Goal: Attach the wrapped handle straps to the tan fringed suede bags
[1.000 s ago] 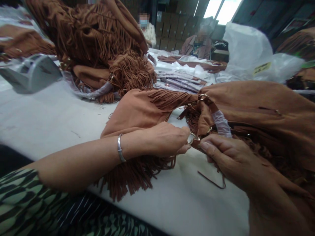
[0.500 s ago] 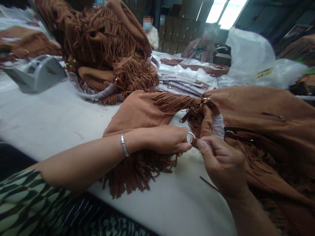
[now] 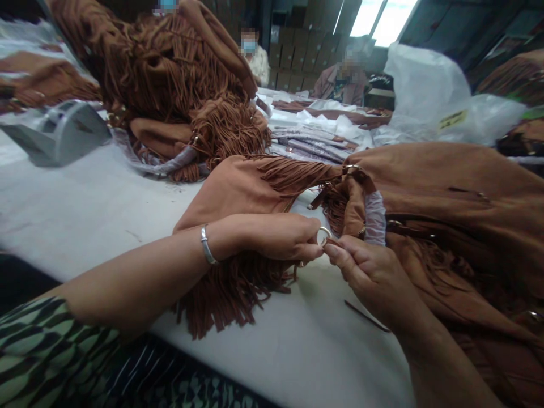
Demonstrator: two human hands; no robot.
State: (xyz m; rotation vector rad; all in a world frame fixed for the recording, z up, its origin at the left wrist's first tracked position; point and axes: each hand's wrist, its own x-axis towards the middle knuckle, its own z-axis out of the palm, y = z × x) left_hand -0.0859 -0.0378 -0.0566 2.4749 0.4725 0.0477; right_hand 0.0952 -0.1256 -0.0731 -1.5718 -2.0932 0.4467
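A brown fringed bag (image 3: pixel 238 190) lies on the white table (image 3: pixel 127 209), its fringe hanging below my left forearm. My left hand (image 3: pixel 284 235) is closed in a pinch on a metal ring (image 3: pixel 324 233) at the bag's right side. My right hand (image 3: pixel 374 272) pinches a narrow brown leather strap (image 3: pixel 330 243) that meets the ring. How far the strap passes through the ring is hidden by my fingers. Just beyond my hands stands a strap section wrapped in clear plastic (image 3: pixel 374 218), with a metal buckle (image 3: pixel 352 169) above it.
Another large brown bag (image 3: pixel 433 175) lies to the right. A pile of fringed bags (image 3: pixel 170 73) rises at the back left, beside a grey tape dispenser (image 3: pixel 63 133). Plastic-wrapped strips (image 3: pixel 306 141) and a clear plastic bag (image 3: pixel 429 85) lie farther back. People sit across the table.
Both hands have shifted slightly left with the ring and strap. My right hand's fingertips are now closer to the ring. The view has moved a little.
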